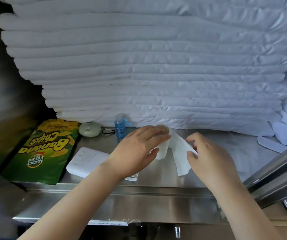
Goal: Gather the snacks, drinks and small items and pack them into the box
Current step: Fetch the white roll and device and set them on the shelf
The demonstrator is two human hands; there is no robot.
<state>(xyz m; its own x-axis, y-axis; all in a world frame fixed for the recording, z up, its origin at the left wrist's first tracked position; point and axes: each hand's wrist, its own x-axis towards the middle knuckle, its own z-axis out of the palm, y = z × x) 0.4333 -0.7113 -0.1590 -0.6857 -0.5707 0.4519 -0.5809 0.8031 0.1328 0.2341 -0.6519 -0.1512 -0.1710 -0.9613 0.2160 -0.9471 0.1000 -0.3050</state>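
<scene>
Head view, close, looking forward-down over steel counter (156, 187).

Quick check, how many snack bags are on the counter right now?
1. The green Banana Chips bag lies flat at the steel counter's left end, beside a white flat box. The left hand and right hand could hide something small.

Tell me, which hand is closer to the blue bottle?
Left. The left hand grips the roll right beside the bottle; the right hand pinches the paper farther right.

linen store | folded white bedding stack (139, 66) | steel counter (156, 196)
</scene>
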